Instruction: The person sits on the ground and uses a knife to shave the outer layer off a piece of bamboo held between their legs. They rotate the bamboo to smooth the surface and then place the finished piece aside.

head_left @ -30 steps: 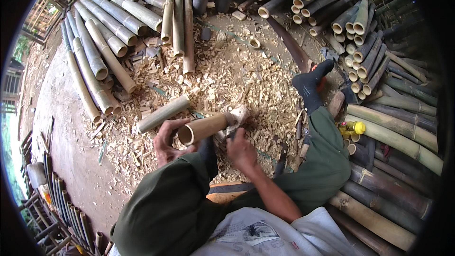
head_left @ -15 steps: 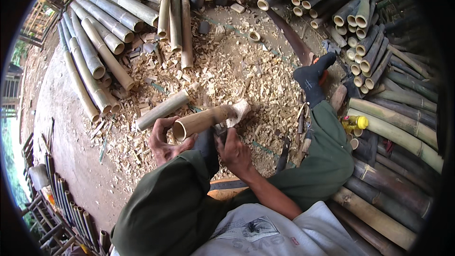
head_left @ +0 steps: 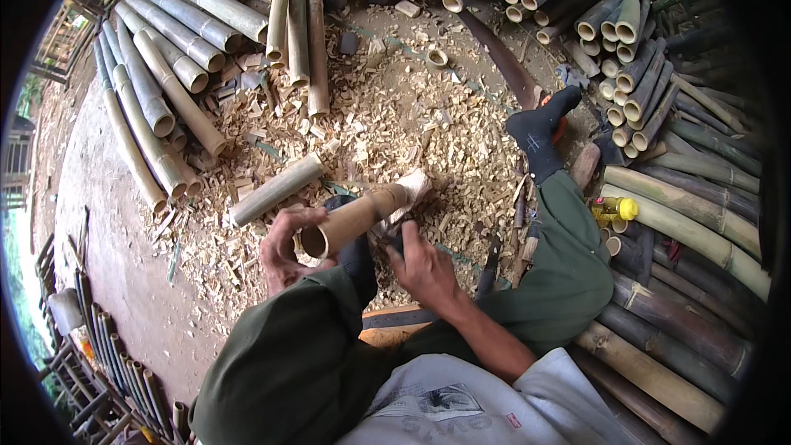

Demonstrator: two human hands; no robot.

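Note:
A short bamboo tube [head_left: 350, 219] lies slantwise before me, its hollow end toward my left hand [head_left: 287, 249]. The left fingers are closed round that open end, with some of them hidden behind it. The tube's far end [head_left: 414, 185] is whittled pale and rough. Just under this end, my right hand [head_left: 427, 270] is closed on a dark tool [head_left: 391, 236], partly covered by the fingers; its exact kind does not show. My sock-covered foot lies beneath the tube. A second cut bamboo piece [head_left: 278, 189] rests on the shavings beyond my left hand.
Pale wood shavings [head_left: 387, 124] cover the ground ahead. Bamboo poles [head_left: 177, 74] lie at the far left, with stacked bamboo [head_left: 676, 280] along the right. A yellow bottle [head_left: 614, 209] sits on that stack. My outstretched leg [head_left: 568, 239] lies to the right.
The tube has turned slightly in my left hand, whose fingers have shifted upward round its end. My right hand has moved a little right and down with the tool.

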